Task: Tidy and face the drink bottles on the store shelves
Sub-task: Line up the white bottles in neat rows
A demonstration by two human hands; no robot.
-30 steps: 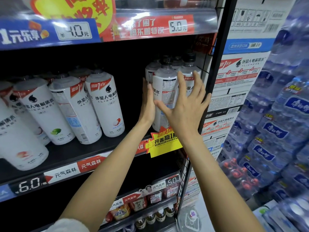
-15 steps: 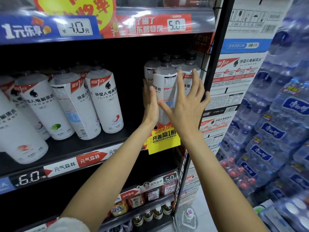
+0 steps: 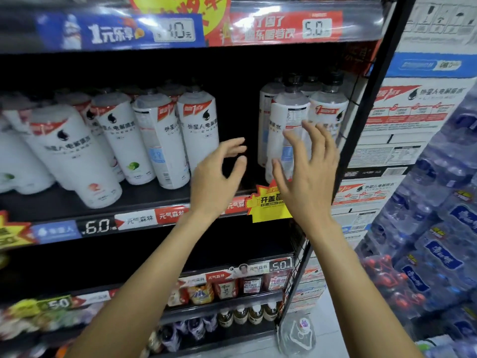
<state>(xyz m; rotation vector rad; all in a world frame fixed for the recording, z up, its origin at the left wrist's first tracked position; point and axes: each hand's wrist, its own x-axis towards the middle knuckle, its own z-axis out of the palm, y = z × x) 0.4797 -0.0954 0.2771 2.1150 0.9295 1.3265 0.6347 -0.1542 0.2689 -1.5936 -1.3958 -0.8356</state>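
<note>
White drink bottles with black caps stand on the middle shelf [image 3: 77, 210]. A small group stands at the right end, and its front bottle [image 3: 289, 125] shows its back label. My right hand [image 3: 307, 177] hovers in front of that bottle with fingers spread, not touching it. My left hand [image 3: 219, 174] is open in the dark gap between the right group and a leaning row of white bottles [image 3: 198, 135] to the left. Neither hand holds anything.
A black upright post [image 3: 361, 125] bounds the shelf on the right. Beyond it stand stacked cardboard cases [image 3: 402, 130] and wrapped packs of water bottles [image 3: 444, 228]. Lower shelves hold small bottles [image 3: 247, 313]. A yellow promo tag [image 3: 268, 205] hangs off the shelf edge.
Both hands have let go of the front right bottle and pulled back from it. My left hand moved left into the gap; the view shifted slightly right.
</note>
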